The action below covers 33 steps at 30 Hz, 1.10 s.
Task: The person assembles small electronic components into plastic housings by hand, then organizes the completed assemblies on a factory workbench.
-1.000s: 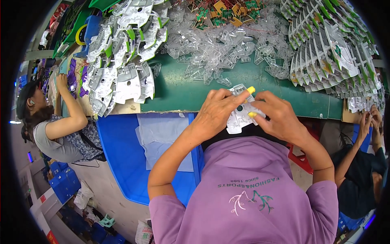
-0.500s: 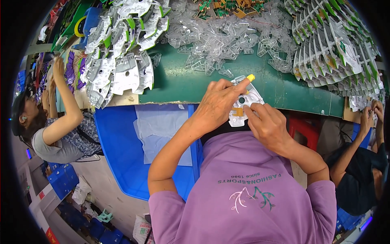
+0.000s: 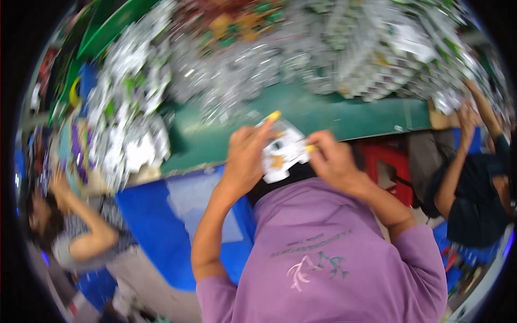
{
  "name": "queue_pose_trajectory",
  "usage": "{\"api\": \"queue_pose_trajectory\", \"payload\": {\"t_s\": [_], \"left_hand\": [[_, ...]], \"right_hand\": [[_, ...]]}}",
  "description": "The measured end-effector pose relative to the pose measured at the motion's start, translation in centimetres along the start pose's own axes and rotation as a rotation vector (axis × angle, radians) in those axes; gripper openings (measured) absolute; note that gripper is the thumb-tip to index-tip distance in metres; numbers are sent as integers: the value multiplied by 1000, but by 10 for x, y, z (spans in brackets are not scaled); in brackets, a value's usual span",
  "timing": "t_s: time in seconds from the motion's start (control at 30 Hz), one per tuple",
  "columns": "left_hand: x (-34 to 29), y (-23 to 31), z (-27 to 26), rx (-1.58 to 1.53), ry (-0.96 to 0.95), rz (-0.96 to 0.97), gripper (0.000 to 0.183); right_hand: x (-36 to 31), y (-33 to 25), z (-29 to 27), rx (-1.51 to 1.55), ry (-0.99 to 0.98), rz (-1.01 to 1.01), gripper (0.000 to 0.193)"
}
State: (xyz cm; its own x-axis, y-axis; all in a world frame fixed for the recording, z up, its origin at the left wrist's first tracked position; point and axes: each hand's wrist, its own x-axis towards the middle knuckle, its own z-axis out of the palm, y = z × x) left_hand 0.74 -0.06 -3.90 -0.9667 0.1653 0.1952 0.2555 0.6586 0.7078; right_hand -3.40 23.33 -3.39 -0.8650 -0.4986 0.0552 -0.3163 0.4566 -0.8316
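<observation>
Together, the left hand (image 3: 245, 159) and right hand (image 3: 334, 161) pinch a clear blister pack (image 3: 283, 151) between them, held just above the near edge of the green table (image 3: 334, 116).

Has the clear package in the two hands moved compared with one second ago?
Yes. The clear package has come toward the person: earlier it lay over the green table, now it hangs mostly past the table's near edge.

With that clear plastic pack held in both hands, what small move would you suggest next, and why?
Probably press the clear plastic pack shut along its edge. The left hand and right hand pinch it from opposite sides above the green table, yellow-capped fingertips already on its rim.
</observation>
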Motion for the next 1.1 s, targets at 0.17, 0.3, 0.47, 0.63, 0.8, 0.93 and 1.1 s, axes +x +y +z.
{"api": "queue_pose_trajectory", "payload": {"t_s": [0.17,0.3,0.47,0.63,0.8,0.93,1.1], "left_hand": [[14,24,-7,-68,272,78,37],[29,35,1,-59,203,85,32],[42,42,18,-41,79,117,28],[37,41,18,-4,53,152,28],[37,41,19,10,4,100,25],[36,42,21,13,3,100,25],[29,38,27,-31,55,97,27]], "right_hand": [[-42,45,-41,226,270,107,18],[-91,90,-129,113,633,238,16],[-106,113,-205,19,785,334,12],[-98,81,-246,81,924,195,16],[-37,42,-326,27,969,29,13],[25,42,-370,261,938,-58,21],[70,29,-399,225,772,23,25]]}}
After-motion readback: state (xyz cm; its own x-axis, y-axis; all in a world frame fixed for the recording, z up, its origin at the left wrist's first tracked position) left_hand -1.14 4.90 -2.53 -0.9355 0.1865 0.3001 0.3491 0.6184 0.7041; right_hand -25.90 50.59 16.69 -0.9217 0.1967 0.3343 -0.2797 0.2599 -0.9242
